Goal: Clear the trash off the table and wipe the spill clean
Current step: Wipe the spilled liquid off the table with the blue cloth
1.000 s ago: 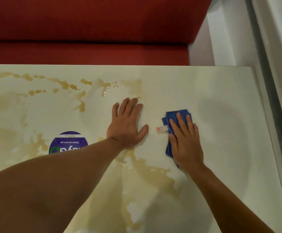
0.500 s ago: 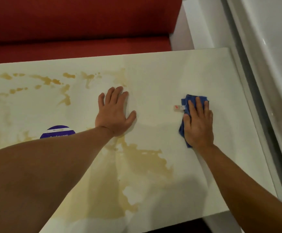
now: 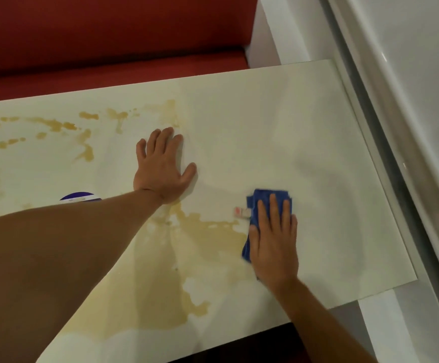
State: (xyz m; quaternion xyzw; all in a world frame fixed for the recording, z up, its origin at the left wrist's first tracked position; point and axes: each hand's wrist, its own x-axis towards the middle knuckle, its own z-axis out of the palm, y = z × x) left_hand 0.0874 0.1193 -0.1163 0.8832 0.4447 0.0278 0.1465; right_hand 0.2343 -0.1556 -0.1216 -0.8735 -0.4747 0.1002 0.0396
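Note:
A folded blue cloth (image 3: 265, 199) with a small white tag lies on the pale table (image 3: 317, 153). My right hand (image 3: 274, 237) presses flat on the cloth with straight fingers, at the right edge of a tan spill (image 3: 207, 231). The spill spreads from the table's middle down to its near edge, and more tan splashes (image 3: 56, 125) dot the far left. My left hand (image 3: 162, 166) rests palm down on the table, fingers spread, just beyond the spill.
A round purple sticker (image 3: 81, 197) shows on the table, partly hidden by my left forearm. A red bench seat (image 3: 108, 48) runs behind the table. A white wall with a metal rail (image 3: 396, 153) borders the right side.
My right hand has slid the blue cloth back toward me and leftward, to the edge of the tan spill. My left hand stays planted. The view has shifted.

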